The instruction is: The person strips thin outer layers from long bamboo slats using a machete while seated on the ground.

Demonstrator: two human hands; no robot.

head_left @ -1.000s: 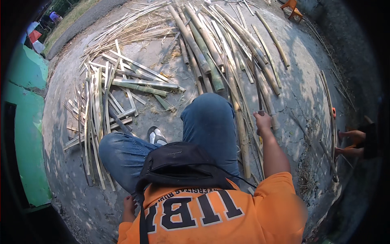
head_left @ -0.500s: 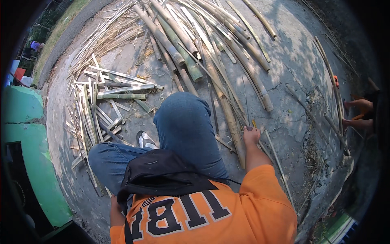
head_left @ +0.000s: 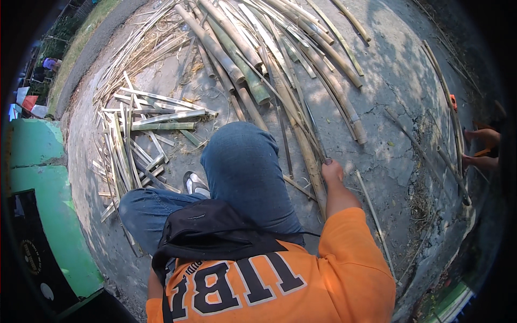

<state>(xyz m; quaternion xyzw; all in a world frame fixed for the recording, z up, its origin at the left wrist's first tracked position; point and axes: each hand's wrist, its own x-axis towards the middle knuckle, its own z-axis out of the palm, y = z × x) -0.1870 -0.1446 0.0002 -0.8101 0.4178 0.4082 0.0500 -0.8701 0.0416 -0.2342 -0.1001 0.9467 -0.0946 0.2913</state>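
Observation:
My right hand (head_left: 333,171) is closed around the handle of a long, thin-bladed knife (head_left: 316,131). Its blade points away from me and lies along or just above a split bamboo pole (head_left: 309,156); contact cannot be told. That pole runs beside my bent right knee, its near end close to my forearm. At the lower left only part of my left forearm (head_left: 155,285) shows. The left hand itself is hidden behind my body and the black bag (head_left: 215,229) at my waist.
Several bamboo poles (head_left: 215,51) lie ahead on the concrete. Cut bamboo strips (head_left: 156,116) are piled on the left, near a green wall (head_left: 48,210). A thin stick (head_left: 374,215) lies right of my arm. Another person's feet (head_left: 482,148) show at the far right.
The knife has swung left and lower, from standing apart to lying along the split pole. My right hand has turned with it. The whole view has shifted slightly.

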